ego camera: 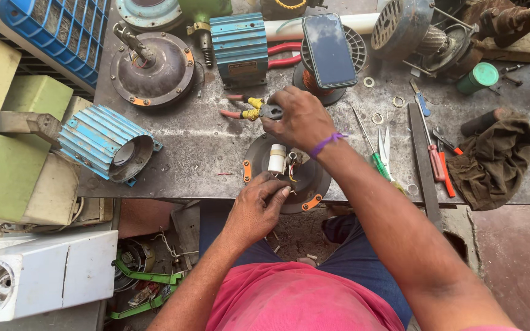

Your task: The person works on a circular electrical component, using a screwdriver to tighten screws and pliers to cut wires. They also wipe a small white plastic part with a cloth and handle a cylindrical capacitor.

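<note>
My right hand (299, 116) was closed around the pliers (259, 112), yellow-and-red handles pointing left, just beyond the round motor end cover (310, 184) at the bench's near edge, while my left hand (256, 208) pinched the cover's near rim. The cover overhung that edge — a hard tug risked tipping it off, or tearing the thin wires beside the white capacitor (276, 158). The phone (329, 50) leaned on a copper coil (311, 83) farther off; scissors (384, 147) and screwdrivers (440, 165) crowded the right.
</note>
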